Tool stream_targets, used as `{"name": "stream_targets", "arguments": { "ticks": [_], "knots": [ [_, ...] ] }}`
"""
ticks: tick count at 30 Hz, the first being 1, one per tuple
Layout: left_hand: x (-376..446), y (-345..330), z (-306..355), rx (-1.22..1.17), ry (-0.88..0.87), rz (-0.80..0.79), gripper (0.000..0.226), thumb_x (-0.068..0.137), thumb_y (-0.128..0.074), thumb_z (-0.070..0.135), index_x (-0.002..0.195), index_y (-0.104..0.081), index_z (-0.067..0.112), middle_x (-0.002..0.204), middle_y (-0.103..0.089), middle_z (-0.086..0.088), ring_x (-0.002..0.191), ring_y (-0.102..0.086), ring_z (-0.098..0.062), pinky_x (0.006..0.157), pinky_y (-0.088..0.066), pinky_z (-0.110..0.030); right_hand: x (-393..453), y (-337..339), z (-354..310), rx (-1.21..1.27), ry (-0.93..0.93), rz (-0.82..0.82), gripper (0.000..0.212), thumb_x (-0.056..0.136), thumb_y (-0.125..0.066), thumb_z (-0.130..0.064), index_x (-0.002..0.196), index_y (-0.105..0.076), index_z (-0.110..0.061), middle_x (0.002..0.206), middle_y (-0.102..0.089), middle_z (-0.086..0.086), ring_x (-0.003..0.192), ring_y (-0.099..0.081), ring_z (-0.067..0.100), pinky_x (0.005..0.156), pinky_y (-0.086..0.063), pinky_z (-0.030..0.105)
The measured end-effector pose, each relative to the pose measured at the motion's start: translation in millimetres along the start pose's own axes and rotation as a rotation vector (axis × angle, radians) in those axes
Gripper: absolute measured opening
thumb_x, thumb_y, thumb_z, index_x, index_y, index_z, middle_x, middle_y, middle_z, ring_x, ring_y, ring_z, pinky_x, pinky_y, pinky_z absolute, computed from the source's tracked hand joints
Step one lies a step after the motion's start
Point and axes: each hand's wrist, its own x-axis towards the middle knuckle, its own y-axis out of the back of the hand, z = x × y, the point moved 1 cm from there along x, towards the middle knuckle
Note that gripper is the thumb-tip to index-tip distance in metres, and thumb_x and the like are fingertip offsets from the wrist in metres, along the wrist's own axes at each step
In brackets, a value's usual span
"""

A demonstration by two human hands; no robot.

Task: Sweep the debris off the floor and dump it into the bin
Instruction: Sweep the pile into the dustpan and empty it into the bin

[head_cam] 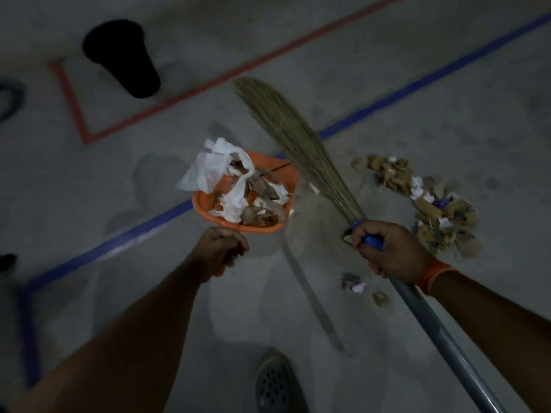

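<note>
The heaped orange dustpan (247,201) is gripped by the left hand (222,251), the grass broom (298,144) by the right hand (390,251). Tissue (205,168) overhanging its rim may be spilled before the black bin (122,58) is reached; a debris pile (429,204) remains on the floor.

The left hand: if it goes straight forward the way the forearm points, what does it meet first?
The left hand already grips the near edge of the orange dustpan, so that comes first, with its load of paper and scraps. Beyond it the line seems to reach the broom bristles, though depth is unclear.
</note>
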Motion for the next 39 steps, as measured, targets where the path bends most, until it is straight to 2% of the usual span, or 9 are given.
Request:
{"name": "stream_targets", "arguments": {
  "ticks": [2,4,10,14,17,22,29,34,39],
  "knots": [
    [2.1,29.0,27.1,-0.021,0.01,0.02,0.034,0.085,-0.047,-0.004,0.064,-0.072,0.006,0.06,-0.061,-0.016,0.043,-0.044,-0.02,0.045,-0.033,-0.019,21.6,5.3,-40.7,-0.008,0.006,-0.012,0.019,0.087,-0.06,0.003,0.083,-0.065,-0.014,0.058,-0.057,0.007,0.043,-0.054,0.02,0.045,-0.046,0.028],
    [7.1,58.7,52.4,-0.051,-0.007,0.043,0.03,0.083,-0.047,0.002,0.065,-0.072,0.004,0.058,-0.06,-0.014,0.042,-0.043,-0.019,0.045,-0.031,-0.02,49.1,7.4,-77.3,-0.011,0.017,-0.029,0.019,0.087,-0.06,0.004,0.084,-0.065,-0.014,0.063,-0.058,0.018,0.044,-0.054,0.022,0.045,-0.047,0.029],
    [54.6,157.7,127.8,-0.15,-0.03,0.178,0.029,0.091,-0.039,-0.012,0.077,-0.064,-0.01,0.042,-0.05,-0.005,0.031,-0.04,-0.011,0.031,-0.028,-0.016,169.6,-1.2,-170.4,0.001,0.074,-0.062,0.022,0.088,-0.059,0.005,0.082,-0.063,-0.016,0.055,-0.054,0.005,0.043,-0.052,0.023,0.044,-0.047,0.032],
    [114.7,237.8,160.8,-0.146,-0.013,0.296,0.031,0.088,-0.042,-0.013,0.072,-0.068,-0.005,0.052,-0.056,-0.012,0.037,-0.042,-0.017,0.037,-0.031,-0.016,270.8,-14.6,-229.7,0.011,0.118,-0.097,0.025,0.087,-0.06,0.004,0.078,-0.062,-0.019,0.059,-0.055,0.006,0.042,-0.051,0.018,0.042,-0.046,0.031],
    [165.6,296.8,180.1,-0.149,0.017,0.351,0.032,0.087,-0.045,-0.011,0.07,-0.07,-0.002,0.058,-0.057,-0.014,0.043,-0.043,-0.02,0.045,-0.033,-0.022,345.0,-26.8,-265.7,0.014,0.122,-0.12,0.025,0.088,-0.061,0.002,0.077,-0.063,-0.02,0.058,-0.056,0.003,0.042,-0.051,0.017,0.043,-0.045,0.029],
    [240.5,382.0,219.5,-0.166,-0.004,0.423,0.027,0.087,-0.044,-0.013,0.075,-0.067,-0.01,0.054,-0.057,-0.01,0.042,-0.042,-0.018,0.039,-0.033,-0.02,463.8,-56.0,-320.6,0.018,0.122,-0.143,0.027,0.087,-0.061,0.004,0.079,-0.064,-0.021,0.057,-0.057,0.005,0.044,-0.054,0.023,0.044,-0.049,0.033],
    [373.1,506.4,250.2,-0.099,0.006,0.504,0.029,0.089,-0.046,-0.012,0.072,-0.069,-0.007,0.056,-0.057,-0.011,0.039,-0.042,-0.015,0.039,-0.031,-0.018,607.3,-107.8,-375.0,0.041,0.083,-0.157,0.028,0.087,-0.06,0.004,0.079,-0.065,-0.022,0.056,-0.057,0.007,0.044,-0.054,0.024,0.045,-0.049,0.035],
    [463.5,589.8,248.6,0.035,0.064,0.542,0.033,0.085,-0.05,-0.008,0.064,-0.072,0.004,0.059,-0.062,-0.016,0.041,-0.047,-0.02,0.04,-0.035,-0.019,690.3,-144.2,-388.3,0.082,0.035,-0.113,0.023,0.088,-0.06,0.004,0.083,-0.066,-0.017,0.056,-0.056,0.01,0.044,-0.054,0.026,0.044,-0.048,0.034],
    [526.6,644.5,253.4,0.269,0.155,0.519,0.032,0.084,-0.056,0.003,0.06,-0.074,0.014,0.057,-0.068,-0.004,0.046,-0.058,-0.016,0.047,-0.045,-0.027,739.1,-167.5,-396.7,0.116,-0.026,-0.067,0.023,0.088,-0.058,0.006,0.083,-0.065,-0.015,0.056,-0.055,0.011,0.043,-0.054,0.027,0.044,-0.047,0.034]
  ]
}}
